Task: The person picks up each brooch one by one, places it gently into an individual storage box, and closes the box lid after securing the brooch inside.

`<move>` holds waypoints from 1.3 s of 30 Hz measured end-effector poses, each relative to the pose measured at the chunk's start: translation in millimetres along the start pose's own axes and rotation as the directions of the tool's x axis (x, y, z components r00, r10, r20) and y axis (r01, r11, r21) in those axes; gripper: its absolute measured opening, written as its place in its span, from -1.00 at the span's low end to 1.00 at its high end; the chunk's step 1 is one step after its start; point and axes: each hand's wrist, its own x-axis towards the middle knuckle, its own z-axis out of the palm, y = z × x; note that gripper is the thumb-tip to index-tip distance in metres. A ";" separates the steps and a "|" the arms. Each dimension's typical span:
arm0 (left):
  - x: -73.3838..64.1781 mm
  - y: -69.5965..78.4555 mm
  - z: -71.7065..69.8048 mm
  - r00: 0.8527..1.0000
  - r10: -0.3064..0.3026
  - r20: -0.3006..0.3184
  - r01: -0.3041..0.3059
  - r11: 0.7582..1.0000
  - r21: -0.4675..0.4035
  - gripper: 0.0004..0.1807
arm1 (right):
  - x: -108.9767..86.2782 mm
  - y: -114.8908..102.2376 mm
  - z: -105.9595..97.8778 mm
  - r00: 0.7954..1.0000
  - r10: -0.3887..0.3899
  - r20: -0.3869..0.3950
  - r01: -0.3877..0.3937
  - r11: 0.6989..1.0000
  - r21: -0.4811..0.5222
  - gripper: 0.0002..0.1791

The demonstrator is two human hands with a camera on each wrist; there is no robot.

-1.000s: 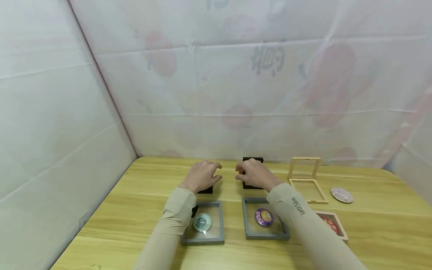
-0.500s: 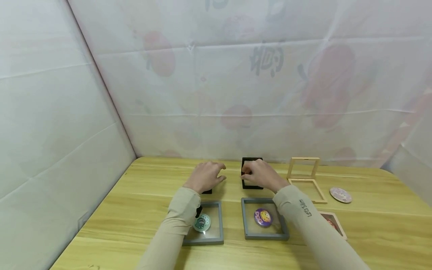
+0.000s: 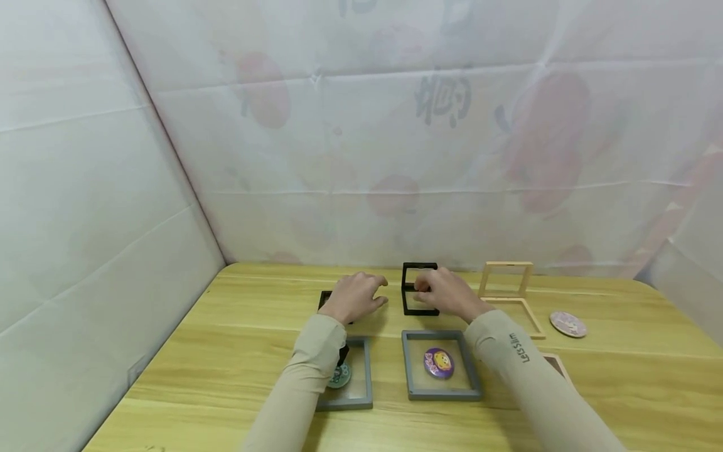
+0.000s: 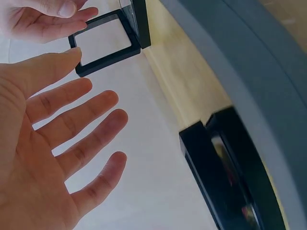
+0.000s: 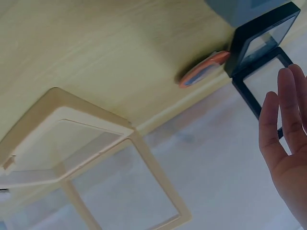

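My left hand [image 3: 356, 297] hovers over the table with its fingers loosely spread and nothing in them. Partly behind it lies a small black frame [image 3: 324, 299], seen edge-on in the left wrist view. An open black frame [image 3: 420, 312] stands near the back edge, its clear lid raised. My right hand [image 3: 452, 295] is beside that lid, fingers fairly straight in the right wrist view and holding nothing; whether they touch the lid I cannot tell. An orange-rimmed round badge [image 5: 204, 69] lies beside the open black frame, mostly hidden in the head view.
Two grey frames lie nearer me, one with a green badge [image 3: 339, 375], one with a purple badge [image 3: 439, 363]. To the right are an open pale wooden frame [image 3: 524, 285] and a lilac badge [image 3: 568, 324]. My right sleeve partly covers another pale frame [image 3: 558, 364]. White cloth walls surround the table.
Both hands have drifted to the right. More of the left black frame and of the open black frame shows now, while the sleeve covers more of the pale frame at right.
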 end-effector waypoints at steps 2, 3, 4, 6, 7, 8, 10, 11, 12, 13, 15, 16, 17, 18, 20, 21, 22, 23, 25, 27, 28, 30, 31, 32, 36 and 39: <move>2.0 0.6 0.7 1.000 0.002 0.004 -0.002 1.000 -0.009 -0.62 | -0.9 1.1 -0.4 1.000 0.011 0.001 -0.011 1.000 -0.005 -0.89; 3.0 0.8 1.0 1.000 0.003 0.006 -0.002 1.000 -0.012 -0.63 | -1.3 1.6 -0.3 1.000 0.012 0.001 -0.012 1.000 -0.006 -0.89; 3.8 1.0 1.6 1.000 0.005 0.007 -0.005 1.000 -0.017 -0.63 | -1.9 1.7 -0.3 1.000 0.015 -0.001 -0.015 1.000 -0.007 -0.90; 5.3 2.0 2.8 1.000 0.004 0.012 -0.004 1.000 -0.020 -0.63 | -2.3 2.9 0.4 1.000 0.022 0.000 -0.022 1.000 -0.009 -0.91; 6.1 2.6 3.7 1.000 0.002 0.014 -0.001 1.000 -0.022 -0.63 | -3.0 3.5 0.4 1.000 0.019 0.002 -0.019 1.000 -0.012 -0.91; 7.0 3.5 4.5 1.000 -0.002 0.016 0.002 1.000 -0.021 -0.63 | -3.7 4.2 0.3 1.000 0.015 0.004 -0.015 1.000 -0.013 -0.91; 8.9 5.7 5.9 1.000 -0.008 0.018 0.008 1.000 -0.022 -0.63 | -5.1 6.3 0.6 1.000 0.023 0.008 -0.023 1.000 -0.018 -0.91; 10.1 7.1 6.6 1.000 -0.009 0.015 0.009 1.000 -0.024 -0.63 | -6.2 7.8 0.3 1.000 0.025 0.006 -0.025 0.999 -0.022 -0.92; 11.5 8.6 7.2 1.000 -0.008 0.012 0.008 1.000 -0.027 -0.63 | -7.4 9.3 -0.6 1.000 0.023 0.005 -0.023 0.999 -0.026 -0.92; 13.1 10.2 7.9 1.000 -0.006 0.008 0.006 1.000 -0.027 -0.63 | -8.9 11.3 -1.3 1.000 0.029 0.003 -0.029 0.999 -0.028 -0.92; 16.0 13.5 9.1 1.000 -0.001 0.001 0.001 0.999 -0.036 -0.63 | -11.4 15.5 -2.5 0.999 0.039 0.001 -0.039 0.999 -0.033 -0.93; 16.9 15.2 9.5 1.000 0.000 0.003 0.000 0.999 -0.038 -0.63 | -12.8 17.4 -3.0 0.999 0.038 0.001 -0.038 0.999 -0.036 -0.93; 17.9 16.3 10.1 1.000 0.001 0.005 -0.001 0.999 -0.037 -0.63 | -13.9 19.2 -3.3 0.999 0.035 0.003 -0.035 0.999 -0.036 -0.93; 18.4 17.2 10.7 1.000 -0.002 0.009 0.002 0.999 -0.034 -0.63 | -14.8 20.7 -3.0 0.999 0.035 0.007 -0.035 0.999 -0.034 -0.92; 18.5 18.4 11.8 1.000 -0.011 0.022 0.012 0.999 -0.042 -0.63 | -16.3 22.6 -2.0 1.000 0.027 0.012 -0.027 0.999 -0.029 -0.92; 18.6 18.8 12.3 0.999 -0.015 0.030 0.017 0.999 -0.043 -0.62 | -16.8 23.3 -1.7 1.000 0.026 0.013 -0.026 0.999 -0.026 -0.92; 18.8 19.0 12.7 0.999 -0.018 0.036 0.020 0.999 -0.050 -0.62 | -17.3 23.4 -1.7 1.000 0.025 0.012 -0.025 0.999 -0.025 -0.93; 19.1 19.2 13.0 0.999 -0.020 0.040 0.022 0.998 -0.060 -0.61 | -17.6 23.9 -1.7 1.000 0.024 0.008 -0.023 0.999 -0.024 -0.94; 20.6 19.6 14.1 0.999 -0.020 0.043 0.023 0.997 -0.078 -0.61 | -18.4 24.8 -2.3 1.000 0.026 0.001 -0.026 0.999 -0.023 -0.94; 22.0 20.3 14.5 0.999 -0.023 0.044 0.027 0.996 -0.086 -0.60 | -18.8 25.7 -3.2 1.000 0.028 -0.005 -0.028 0.999 -0.023 -0.94; 22.7 20.5 14.8 0.999 -0.027 0.045 0.031 0.995 -0.090 -0.60 | -19.0 26.2 -3.4 1.000 0.029 -0.008 -0.029 0.999 -0.026 -0.94; 23.9 20.9 15.4 0.998 -0.036 0.047 0.040 0.995 -0.091 -0.60 | -19.6 27.5 -3.5 0.999 0.031 -0.012 -0.031 0.999 -0.028 -0.93; 24.2 21.1 15.4 0.998 -0.041 0.050 0.045 0.995 -0.091 -0.59 | -20.1 28.2 -3.6 0.999 0.032 -0.012 -0.032 0.999 -0.030 -0.92; 24.5 21.2 15.7 0.998 -0.044 0.053 0.049 0.995 -0.089 -0.59 | -20.6 28.9 -3.5 0.999 0.035 -0.012 -0.035 0.999 -0.031 -0.91; 26.2 21.5 16.1 0.997 -0.048 0.058 0.053 0.996 -0.075 -0.59 | -22.4 31.6 -3.1 0.998 0.056 0.000 -0.056 0.998 -0.020 -0.90; 28.3 22.4 14.9 0.997 -0.042 0.059 0.046 0.997 -0.069 -0.60 | -22.9 33.2 -3.5 0.998 0.067 0.008 -0.067 0.998 -0.012 -0.90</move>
